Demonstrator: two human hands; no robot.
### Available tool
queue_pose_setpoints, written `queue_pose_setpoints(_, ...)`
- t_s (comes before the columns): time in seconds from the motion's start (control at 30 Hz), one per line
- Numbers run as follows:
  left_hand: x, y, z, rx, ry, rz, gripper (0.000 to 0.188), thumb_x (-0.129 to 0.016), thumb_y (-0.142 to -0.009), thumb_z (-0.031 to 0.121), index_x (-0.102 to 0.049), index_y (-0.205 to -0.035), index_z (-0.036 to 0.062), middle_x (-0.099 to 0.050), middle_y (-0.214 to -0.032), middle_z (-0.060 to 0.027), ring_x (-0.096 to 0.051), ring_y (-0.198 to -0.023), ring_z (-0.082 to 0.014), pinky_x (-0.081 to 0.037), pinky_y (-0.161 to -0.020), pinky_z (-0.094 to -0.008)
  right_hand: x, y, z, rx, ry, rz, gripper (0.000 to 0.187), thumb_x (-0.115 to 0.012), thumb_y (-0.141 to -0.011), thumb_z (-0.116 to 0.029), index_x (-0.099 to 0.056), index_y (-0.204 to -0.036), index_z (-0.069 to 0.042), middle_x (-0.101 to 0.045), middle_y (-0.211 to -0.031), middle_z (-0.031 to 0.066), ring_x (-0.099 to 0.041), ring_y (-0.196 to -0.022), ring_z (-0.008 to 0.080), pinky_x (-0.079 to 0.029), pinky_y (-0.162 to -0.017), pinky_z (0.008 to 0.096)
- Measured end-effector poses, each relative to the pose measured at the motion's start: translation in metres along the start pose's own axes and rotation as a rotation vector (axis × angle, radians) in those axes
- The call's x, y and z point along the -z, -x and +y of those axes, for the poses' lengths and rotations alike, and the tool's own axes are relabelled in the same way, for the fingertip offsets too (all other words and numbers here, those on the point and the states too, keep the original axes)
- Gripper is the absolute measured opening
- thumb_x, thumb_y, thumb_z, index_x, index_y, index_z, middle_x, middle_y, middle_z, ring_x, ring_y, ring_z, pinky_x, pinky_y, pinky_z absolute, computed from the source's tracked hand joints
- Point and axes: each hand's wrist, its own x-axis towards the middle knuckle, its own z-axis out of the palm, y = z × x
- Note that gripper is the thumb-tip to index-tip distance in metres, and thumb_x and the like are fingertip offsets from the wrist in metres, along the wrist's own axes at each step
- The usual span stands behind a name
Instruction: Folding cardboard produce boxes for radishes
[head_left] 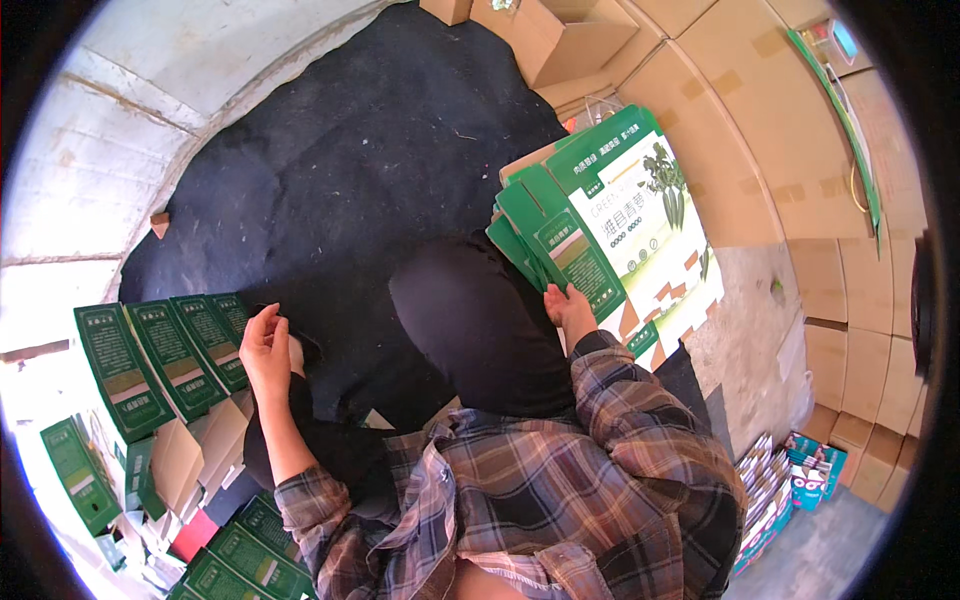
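My right hand (568, 306) reaches to the near edge of a stack of flat green and white carton blanks (610, 215) lying to the right of my knee (480, 320); its fingers rest on the lowest green flap. My left hand (264, 350) hovers with loosely curled fingers and nothing in it, just right of a row of folded green boxes (165, 360) lined up on the floor. Both forearms wear plaid sleeves.
A black mat (350, 170) covers the floor ahead, bordered by a pale concrete floor (130, 130) at left. Brown cardboard cartons (760, 130) stand at the right and back. More green boxes (240, 560) and loose card pieces lie at lower left. Colourful packets (790, 490) sit at lower right.
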Motion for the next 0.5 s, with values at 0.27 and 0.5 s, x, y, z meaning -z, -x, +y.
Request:
queue_pose_setpoints(0.27, -0.005, -0.003, 0.005, -0.038, -0.067, -0.042, 0.026, -0.062, -0.079, -0.002, -0.062, -0.104, 0.0020, -0.058, -0.080, -0.0055, -0.057, -0.070, -0.0133, -0.048, -0.065, -0.0251, 0.001, 0.016, -0.028, 0.227, -0.429, -0.122, 0.044, -0.065, -0.082, -0.042, -0.054, -0.097, -0.002, -0.059, -0.088, 0.0112, -0.058, -0.082, 0.0238, -0.051, -0.076, 0.0384)
queue_pose_setpoints(0.5, -0.006, -0.002, 0.005, -0.036, -0.087, -0.102, 0.029, -0.064, -0.076, -0.001, -0.062, -0.105, 0.0016, -0.058, -0.078, -0.0077, -0.058, -0.069, -0.0163, -0.048, -0.063, -0.0272, -0.040, 0.082, -0.083, 0.347, -0.436, -0.358, 0.040, -0.061, -0.086, -0.033, -0.052, -0.093, 0.006, -0.060, -0.088, 0.0162, -0.061, -0.079, 0.0259, -0.054, -0.073, 0.0385)
